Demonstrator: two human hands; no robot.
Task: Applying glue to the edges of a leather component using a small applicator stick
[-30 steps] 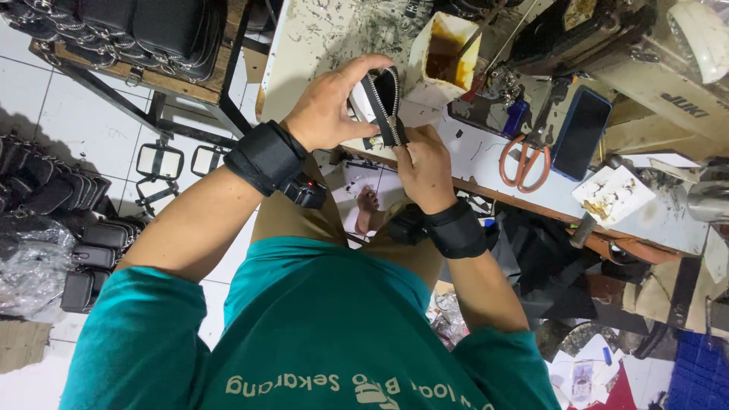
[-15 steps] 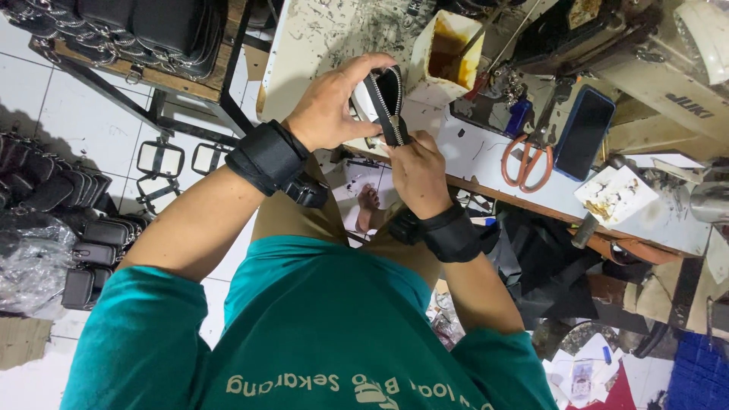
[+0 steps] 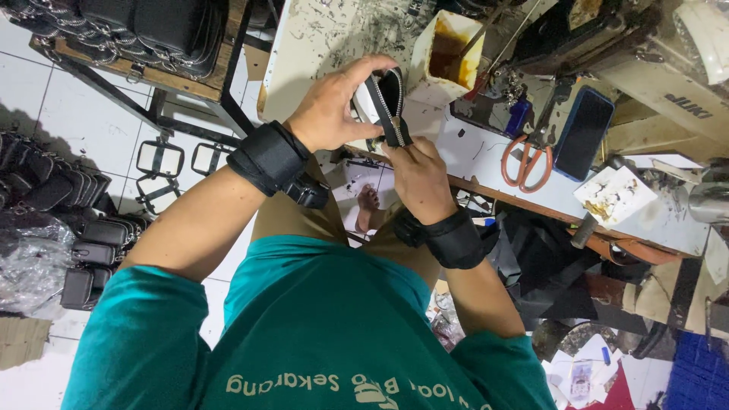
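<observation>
The left hand (image 3: pixel 330 110) wraps closed around a small black pouch with a silver zipper (image 3: pixel 387 102), held above the stained white worktable (image 3: pixel 486 152). The right hand (image 3: pixel 418 178) pinches the pouch's lower zipper edge from beneath, near orange-handled scissors (image 3: pixel 524 163).

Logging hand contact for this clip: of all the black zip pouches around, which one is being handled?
The black zip pouch over the workbench, held in both hands, left hand and right hand; the others sit racked or piled on the floor.

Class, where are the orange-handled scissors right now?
In the head view, the orange-handled scissors lie on the workbench, right of both hands, beside the dark phone.
</observation>
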